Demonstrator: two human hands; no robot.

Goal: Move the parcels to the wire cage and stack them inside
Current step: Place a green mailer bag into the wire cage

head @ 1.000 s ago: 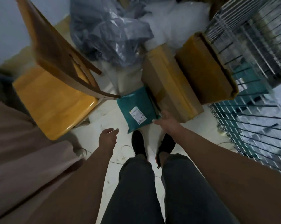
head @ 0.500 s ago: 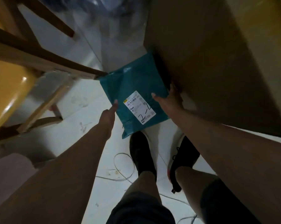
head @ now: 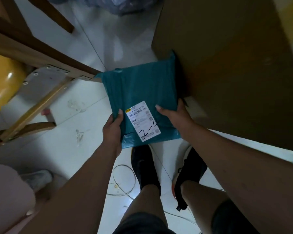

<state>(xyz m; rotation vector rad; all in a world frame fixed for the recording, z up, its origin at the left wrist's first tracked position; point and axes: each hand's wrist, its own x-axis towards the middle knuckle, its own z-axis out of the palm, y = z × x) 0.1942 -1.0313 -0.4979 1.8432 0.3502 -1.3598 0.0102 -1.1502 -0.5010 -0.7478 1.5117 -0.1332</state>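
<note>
A teal plastic mailer parcel [head: 139,92] with a white shipping label [head: 142,120] lies low over the white floor, leaning against a big brown cardboard box [head: 226,68]. My left hand [head: 113,129] grips the parcel's near-left edge, thumb on top. My right hand [head: 174,114] grips its near-right edge, beside the box. The wire cage is out of view.
A wooden chair with a yellow seat [head: 2,85] and brown legs [head: 41,105] stands at the left. Grey plastic wrapping [head: 125,5] lies at the top. Loose wire [head: 123,179] curls on the floor by my black shoes [head: 145,168]. Another person's shoe [head: 36,179] is at lower left.
I bent down closer to the floor. Both hands went from open, reaching towards the teal parcel, to gripping its two near edges.
</note>
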